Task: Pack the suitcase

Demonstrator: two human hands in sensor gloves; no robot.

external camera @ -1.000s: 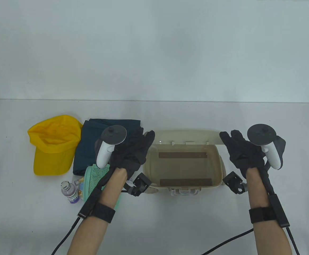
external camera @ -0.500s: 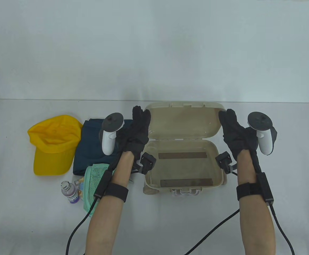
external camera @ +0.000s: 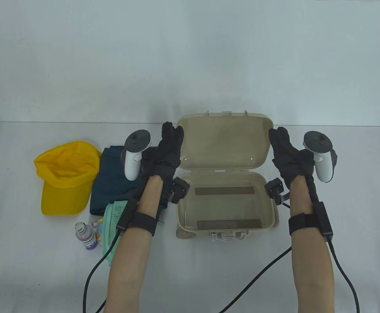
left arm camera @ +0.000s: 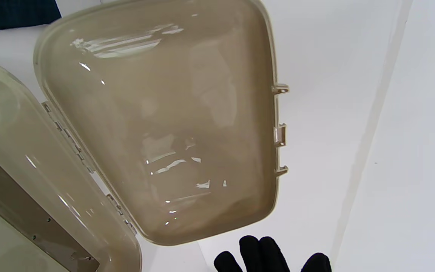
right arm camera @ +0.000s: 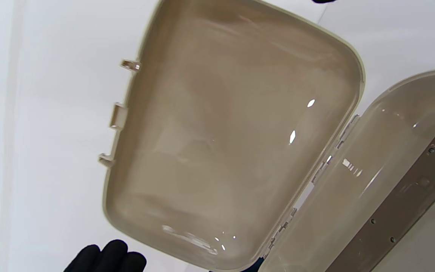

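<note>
Now, fingers: my left hand [external camera: 165,153] and right hand [external camera: 288,155] straight, flanking the lid [external camera: 224,141].
Next: clothes [external camera: 111,176] lie frame-left, nearer my left.

The left arm [external camera: 134,228] covers part of the mesh bag [external camera: 113,218] and the near edge of the folded cloth [external camera: 110,182]. The bottle [external camera: 86,235] label is too small to read, and the small items between bottle and bag cannot be made out. In both wrist views only the fingers' tips [left arm camera: 263,255] [right arm camera: 108,258] show at the bottom edge, and the suitcase base [left arm camera: 10,181] [right arm camera: 402,181] is cut off at the sides.
</note>
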